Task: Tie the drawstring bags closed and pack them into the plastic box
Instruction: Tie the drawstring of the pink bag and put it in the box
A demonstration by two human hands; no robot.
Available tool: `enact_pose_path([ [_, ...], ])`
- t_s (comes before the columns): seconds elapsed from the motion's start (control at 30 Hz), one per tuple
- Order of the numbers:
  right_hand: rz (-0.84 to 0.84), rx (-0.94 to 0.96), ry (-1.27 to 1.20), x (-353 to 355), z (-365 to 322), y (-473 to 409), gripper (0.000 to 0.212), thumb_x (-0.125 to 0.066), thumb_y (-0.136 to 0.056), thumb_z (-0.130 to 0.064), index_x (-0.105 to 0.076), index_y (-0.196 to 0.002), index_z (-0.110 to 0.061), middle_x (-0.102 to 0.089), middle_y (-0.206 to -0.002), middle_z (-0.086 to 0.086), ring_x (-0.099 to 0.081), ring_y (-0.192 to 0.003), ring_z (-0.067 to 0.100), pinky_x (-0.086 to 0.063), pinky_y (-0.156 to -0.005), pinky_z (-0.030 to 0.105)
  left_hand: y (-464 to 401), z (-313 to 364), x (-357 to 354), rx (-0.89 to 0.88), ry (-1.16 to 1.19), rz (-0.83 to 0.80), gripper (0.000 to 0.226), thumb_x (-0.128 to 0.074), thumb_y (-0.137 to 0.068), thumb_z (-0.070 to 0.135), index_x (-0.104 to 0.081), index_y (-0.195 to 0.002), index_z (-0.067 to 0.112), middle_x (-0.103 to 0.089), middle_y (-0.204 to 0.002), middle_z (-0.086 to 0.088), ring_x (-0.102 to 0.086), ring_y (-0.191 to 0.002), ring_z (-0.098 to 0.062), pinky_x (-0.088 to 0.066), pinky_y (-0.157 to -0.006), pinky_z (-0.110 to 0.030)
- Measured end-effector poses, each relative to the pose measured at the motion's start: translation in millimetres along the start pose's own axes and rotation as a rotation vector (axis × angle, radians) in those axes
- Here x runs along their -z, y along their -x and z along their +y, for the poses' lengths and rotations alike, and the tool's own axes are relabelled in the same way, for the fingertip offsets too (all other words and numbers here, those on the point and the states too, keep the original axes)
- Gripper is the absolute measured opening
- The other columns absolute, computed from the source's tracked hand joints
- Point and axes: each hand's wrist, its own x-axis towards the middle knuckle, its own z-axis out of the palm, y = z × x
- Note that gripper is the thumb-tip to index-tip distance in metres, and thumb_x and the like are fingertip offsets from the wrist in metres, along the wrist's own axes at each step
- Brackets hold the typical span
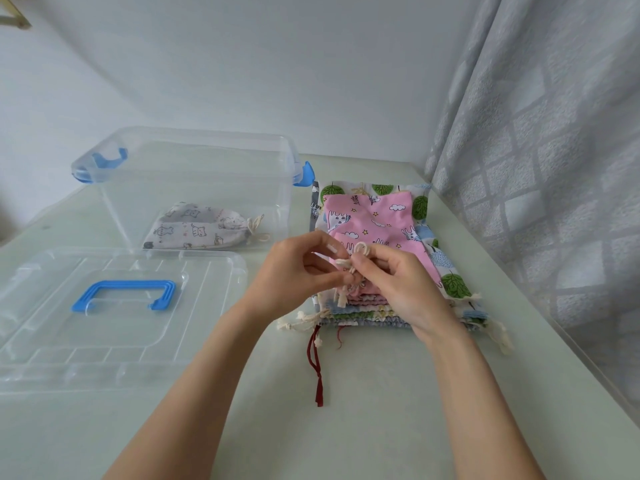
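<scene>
Both bare forearms reach in from bottom edge. Left hand (294, 271) pinches cream cotton drawstring cord (349, 263), fingers curled; right hand (398, 282) pinches the same cord at a loop, just above gathered mouth of pink cartoon-print drawstring bag (374, 216). Pink bag lies on top of stack of printed fabric bags (450, 285) on pale green tabletop (346, 427), dark red cord (317, 365) trailing from stack toward camera. Left of stack: clear plastic box with blue latches (194, 168), open, grey cat-print tied bag (197, 226) inside. Clear lid with blue handle (124, 296) flat on table, near side of box. Grey patterned curtain (554, 168) at right
</scene>
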Motion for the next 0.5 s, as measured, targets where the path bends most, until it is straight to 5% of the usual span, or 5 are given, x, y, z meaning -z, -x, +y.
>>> enact_pose_path([
  [0.1,-0.001,-0.007,-0.09,0.5,-1.1,1.5,0.031,-0.059,-0.082,-0.029,-0.067,-0.096,-0.002,-0.058,-0.067,0.0,-0.061,-0.069,0.01,-0.052,-0.076,0.03,-1.1,-2.5,0.0,0.02,0.04,-0.022,0.024,-0.08,-0.068,0.008,-0.063,-0.084,0.014,-0.066,-0.074,0.007,-0.063,-0.062,-0.005,-0.048,-0.057,-0.015],
  [0.3,-0.002,0.018,-0.161,2.8,-4.3,3.8,0.013,-0.063,-0.079,-0.023,-0.07,-0.088,-0.016,-0.071,-0.073,-0.006,-0.064,-0.069,0.005,-0.053,-0.069,0.017,-0.1,-2.4,-5.5,-0.088,-0.028,0.059,0.026,-0.081,-0.067,0.018,-0.059,-0.081,0.021,-0.066,-0.074,0.011,-0.061,-0.072,-0.002,-0.05,-0.06,-0.03],
  [0.4,-0.034,0.044,-0.171,5.5,-7.0,5.2,0.014,-0.063,-0.081,-0.018,-0.071,-0.091,-0.013,-0.073,-0.082,-0.007,-0.066,-0.076,0.002,-0.05,-0.07,0.013,1.0,-0.9,-6.0,-0.155,-0.038,0.086,0.026,-0.077,-0.073,0.013,-0.052,-0.078,0.021,-0.064,-0.074,0.007,-0.057,-0.063,-0.001,-0.049,-0.058,-0.023],
  [0.5,-0.08,0.043,-0.186,5.3,-11.2,7.1,0.012,-0.061,-0.085,-0.011,-0.071,-0.09,-0.008,-0.072,-0.079,-0.005,-0.065,-0.074,0.002,-0.048,-0.07,0.011,2.2,-0.1,-4.5,-0.171,-0.028,0.123,0.029,-0.077,-0.074,0.015,-0.049,-0.076,0.02,-0.069,-0.076,0.003,-0.066,-0.074,-0.006,-0.052,-0.074,-0.024],
])
